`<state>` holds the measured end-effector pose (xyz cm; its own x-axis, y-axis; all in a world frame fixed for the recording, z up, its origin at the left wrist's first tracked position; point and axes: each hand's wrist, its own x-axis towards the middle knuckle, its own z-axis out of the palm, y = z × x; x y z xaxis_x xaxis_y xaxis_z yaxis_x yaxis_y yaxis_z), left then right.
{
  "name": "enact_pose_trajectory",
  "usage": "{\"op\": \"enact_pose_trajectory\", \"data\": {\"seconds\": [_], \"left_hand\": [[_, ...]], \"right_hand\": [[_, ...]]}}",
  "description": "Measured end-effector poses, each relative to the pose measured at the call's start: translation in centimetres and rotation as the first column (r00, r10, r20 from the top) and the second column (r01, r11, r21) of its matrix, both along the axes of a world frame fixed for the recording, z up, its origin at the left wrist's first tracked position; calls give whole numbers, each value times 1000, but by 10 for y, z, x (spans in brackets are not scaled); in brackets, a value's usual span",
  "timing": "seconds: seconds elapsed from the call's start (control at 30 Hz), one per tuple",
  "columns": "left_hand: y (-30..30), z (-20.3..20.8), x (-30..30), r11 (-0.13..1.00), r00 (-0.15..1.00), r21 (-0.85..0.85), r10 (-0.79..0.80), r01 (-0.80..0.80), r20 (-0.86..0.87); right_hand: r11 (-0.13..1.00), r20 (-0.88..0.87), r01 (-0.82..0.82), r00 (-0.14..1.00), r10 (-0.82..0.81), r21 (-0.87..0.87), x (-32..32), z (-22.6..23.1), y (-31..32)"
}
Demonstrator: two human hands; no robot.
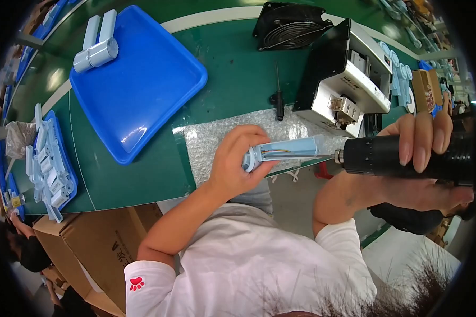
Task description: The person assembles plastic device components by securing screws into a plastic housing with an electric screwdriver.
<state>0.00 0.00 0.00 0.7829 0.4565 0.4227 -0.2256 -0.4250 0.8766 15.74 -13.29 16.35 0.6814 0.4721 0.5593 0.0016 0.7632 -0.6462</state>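
Observation:
Over the near edge of the bench, my left hand (237,159) is wrapped around a light blue plastic housing (296,146) with a round head and a long, open handle. Thin coloured wires show inside the handle. My right hand (422,138) grips a thick black electric screwdriver (378,156), held level. Its bit points left at the handle's open end and overlaps it in view; whether the tip touches a screw cannot be made out. Bubble wrap (209,150) lies on the bench beneath and behind my left hand.
A large blue tray (143,100) carries a few light blue parts (98,50) at its far left corner. Behind my hands are a hand screwdriver (279,103), a black fan (291,29) and a boxy metal machine (349,79). A tray of parts (53,164) sits left, above a cardboard box (100,248).

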Motion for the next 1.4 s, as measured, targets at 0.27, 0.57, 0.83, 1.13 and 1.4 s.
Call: {"op": "enact_pose_trajectory", "data": {"seconds": [0.27,0.57,0.83,1.13,1.4], "left_hand": [[1,-1,3,1000,999,-9,-21,22,32],[-3,7,2,999,999,4,44,-44,-27],[-3,3,1,999,997,-25,-29,27,-67],[-3,1,5,999,1000,41,20,-20,10],[-1,0,2,998,1000,58,8,-9,14]], "right_hand": [[994,90,-31,996,22,100,-4,-7,14],[901,339,379,893,-296,-212,31,53,-39],[506,553,859,461,-694,-81,42,30,12],[999,-49,-27,998,28,21,3,42,-26],[997,28,77,997,-77,-22,0,12,-9]]}}
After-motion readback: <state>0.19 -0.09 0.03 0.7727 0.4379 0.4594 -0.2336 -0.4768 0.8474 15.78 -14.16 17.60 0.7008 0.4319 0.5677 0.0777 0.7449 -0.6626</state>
